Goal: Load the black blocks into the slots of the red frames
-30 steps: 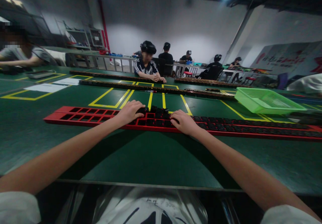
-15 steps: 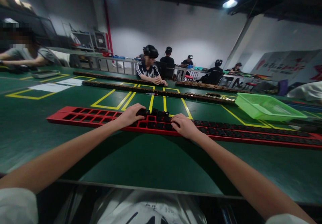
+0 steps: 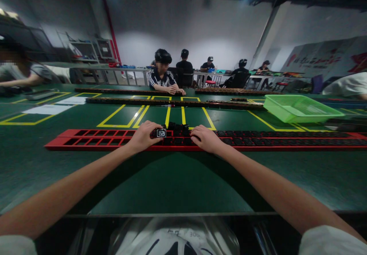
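My left hand (image 3: 142, 137) pinches a black power socket (image 3: 161, 133) between thumb and fingers, its light-outlined face turned toward me. Below it lies a long red frame (image 3: 57, 143) with two rows of rectangular openings. The openings on the left are unfilled; black socket pieces (image 3: 246, 142) fill those on the right. My right hand (image 3: 207, 138) rests over the frame with its fingers curled down onto the black pieces, and what its fingertips grip is hidden. Several loose black pieces (image 3: 175, 126) sit along the frame's far edge between my hands.
A light green plastic basket (image 3: 301, 111) stands at the right beyond the frame. Long dark strips (image 3: 137, 101) lie across the green table (image 3: 172, 186), which bears yellow tape outlines. White papers (image 3: 47, 109) lie at the left. A person (image 3: 163, 75) sits opposite.
My left hand has turned the socket so that its face shows, lifting it slightly. My right hand stays over the frame. The head view has levelled and shifted.
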`<action>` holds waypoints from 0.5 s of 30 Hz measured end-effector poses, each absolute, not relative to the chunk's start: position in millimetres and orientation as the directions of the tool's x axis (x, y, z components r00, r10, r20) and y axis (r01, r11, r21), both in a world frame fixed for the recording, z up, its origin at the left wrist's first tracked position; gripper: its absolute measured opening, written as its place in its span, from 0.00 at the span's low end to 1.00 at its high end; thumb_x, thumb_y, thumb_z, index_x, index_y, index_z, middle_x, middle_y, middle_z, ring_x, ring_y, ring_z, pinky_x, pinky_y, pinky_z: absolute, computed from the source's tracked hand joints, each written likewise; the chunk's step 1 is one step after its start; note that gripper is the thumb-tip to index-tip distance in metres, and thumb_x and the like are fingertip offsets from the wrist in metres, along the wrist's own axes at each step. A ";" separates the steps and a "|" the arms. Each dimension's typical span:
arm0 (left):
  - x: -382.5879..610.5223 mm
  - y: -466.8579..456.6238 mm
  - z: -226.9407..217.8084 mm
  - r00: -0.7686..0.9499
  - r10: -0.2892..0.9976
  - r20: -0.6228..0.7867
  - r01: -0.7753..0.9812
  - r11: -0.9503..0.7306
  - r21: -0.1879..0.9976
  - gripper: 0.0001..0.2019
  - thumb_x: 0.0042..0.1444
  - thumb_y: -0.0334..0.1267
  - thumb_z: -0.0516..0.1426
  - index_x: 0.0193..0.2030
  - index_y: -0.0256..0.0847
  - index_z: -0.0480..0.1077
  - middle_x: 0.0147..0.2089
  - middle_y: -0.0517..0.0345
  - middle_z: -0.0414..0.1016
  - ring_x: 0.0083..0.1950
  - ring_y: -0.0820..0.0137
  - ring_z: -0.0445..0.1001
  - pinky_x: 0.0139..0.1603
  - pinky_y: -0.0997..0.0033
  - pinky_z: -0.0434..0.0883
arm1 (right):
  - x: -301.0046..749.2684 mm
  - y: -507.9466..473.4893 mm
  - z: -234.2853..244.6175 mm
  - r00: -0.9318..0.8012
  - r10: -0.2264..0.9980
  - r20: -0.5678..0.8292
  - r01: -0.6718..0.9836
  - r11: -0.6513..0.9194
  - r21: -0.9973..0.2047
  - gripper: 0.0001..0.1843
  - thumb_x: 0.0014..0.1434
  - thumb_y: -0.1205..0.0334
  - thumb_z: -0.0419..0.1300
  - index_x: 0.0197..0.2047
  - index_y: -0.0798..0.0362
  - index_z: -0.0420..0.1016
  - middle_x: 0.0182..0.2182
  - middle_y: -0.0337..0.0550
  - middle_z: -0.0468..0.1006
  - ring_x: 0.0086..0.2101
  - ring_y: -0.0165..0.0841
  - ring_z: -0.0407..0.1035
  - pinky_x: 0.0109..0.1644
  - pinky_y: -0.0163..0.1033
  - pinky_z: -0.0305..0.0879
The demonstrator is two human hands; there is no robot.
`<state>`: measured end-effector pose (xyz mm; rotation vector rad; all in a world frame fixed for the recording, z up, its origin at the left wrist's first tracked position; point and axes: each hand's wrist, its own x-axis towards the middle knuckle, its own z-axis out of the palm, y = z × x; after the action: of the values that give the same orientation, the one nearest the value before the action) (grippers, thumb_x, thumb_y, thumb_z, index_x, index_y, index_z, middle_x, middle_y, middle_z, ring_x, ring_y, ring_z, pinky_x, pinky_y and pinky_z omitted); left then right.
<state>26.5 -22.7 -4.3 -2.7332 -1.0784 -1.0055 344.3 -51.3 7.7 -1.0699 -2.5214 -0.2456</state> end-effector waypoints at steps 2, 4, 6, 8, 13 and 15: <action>28.4 -25.3 -8.1 0.561 0.592 0.578 0.611 -0.768 0.193 0.17 0.57 0.39 0.61 0.53 0.40 0.68 0.49 0.51 0.74 0.51 0.59 0.70 0.53 0.55 0.70 | 344.2 -52.3 8.2 -0.634 0.653 0.414 0.722 0.692 0.013 0.10 0.66 0.64 0.55 0.43 0.56 0.78 0.42 0.51 0.78 0.44 0.40 0.68 0.51 0.46 0.66; 30.7 -28.1 -10.7 0.570 0.581 0.581 0.593 -0.780 0.198 0.20 0.60 0.35 0.59 0.59 0.41 0.64 0.53 0.50 0.72 0.54 0.59 0.69 0.57 0.54 0.69 | 344.1 -53.3 8.9 -0.635 0.653 0.412 0.722 0.691 0.018 0.10 0.66 0.64 0.55 0.43 0.57 0.78 0.42 0.51 0.78 0.44 0.40 0.68 0.51 0.45 0.66; 32.5 -30.6 -12.0 0.559 0.570 0.602 0.586 -0.785 0.201 0.24 0.61 0.32 0.55 0.64 0.41 0.59 0.57 0.49 0.68 0.59 0.60 0.67 0.62 0.54 0.66 | 344.1 -53.6 9.1 -0.639 0.650 0.411 0.720 0.693 0.022 0.10 0.66 0.65 0.55 0.43 0.57 0.78 0.42 0.51 0.78 0.44 0.40 0.68 0.51 0.45 0.66; 33.3 -32.0 -11.9 0.523 0.564 0.640 0.587 -0.782 0.209 0.24 0.62 0.29 0.52 0.65 0.42 0.57 0.59 0.48 0.64 0.60 0.60 0.66 0.64 0.55 0.65 | 344.2 -53.3 8.8 -0.639 0.648 0.415 0.719 0.695 0.022 0.10 0.66 0.65 0.55 0.43 0.56 0.78 0.42 0.51 0.78 0.44 0.40 0.68 0.50 0.46 0.66; 30.2 -32.2 -6.2 0.363 0.577 0.732 0.602 -0.744 0.288 0.17 0.61 0.29 0.52 0.57 0.41 0.61 0.57 0.47 0.63 0.61 0.60 0.64 0.65 0.54 0.64 | 344.9 -51.9 7.2 -0.639 0.642 0.423 0.714 0.700 0.015 0.10 0.66 0.64 0.55 0.43 0.56 0.78 0.42 0.51 0.78 0.44 0.40 0.68 0.50 0.46 0.66; 28.5 -31.9 -3.5 0.333 0.590 0.735 0.592 -0.738 0.324 0.15 0.60 0.30 0.52 0.54 0.42 0.61 0.57 0.48 0.63 0.61 0.61 0.64 0.64 0.53 0.64 | 345.4 -51.8 6.9 -0.640 0.640 0.426 0.709 0.705 0.006 0.10 0.66 0.64 0.55 0.43 0.56 0.78 0.42 0.51 0.78 0.44 0.41 0.68 0.50 0.47 0.66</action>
<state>28.5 -31.9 -3.5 -2.5633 -1.1361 -1.4129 345.4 -51.8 6.9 -1.0457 -2.5194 -0.2423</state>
